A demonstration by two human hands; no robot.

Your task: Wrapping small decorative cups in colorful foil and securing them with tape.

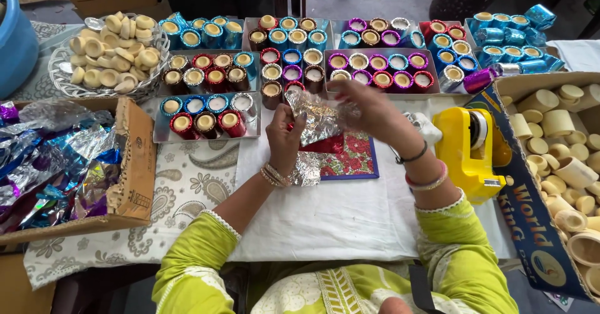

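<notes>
My left hand [284, 136] and my right hand [369, 111] hold a crinkled sheet of silver foil [319, 119] between them, above the white cloth. The foil is bunched around something small; what is inside is hidden. Under my hands lies a red flowered square pad with a purple border [347, 157], with another scrap of silver foil [307, 169] beside my left wrist. Both wrists wear bangles.
Metal trays [164, 136] of foil-wrapped cups in red, blue, purple and silver fill the far side. A wire basket of bare cream cups [112, 48] stands far left. A cardboard box of foil sheets [137, 164] is left; a yellow tape dispenser [472, 151] and a box of bare cups [562, 157] are right.
</notes>
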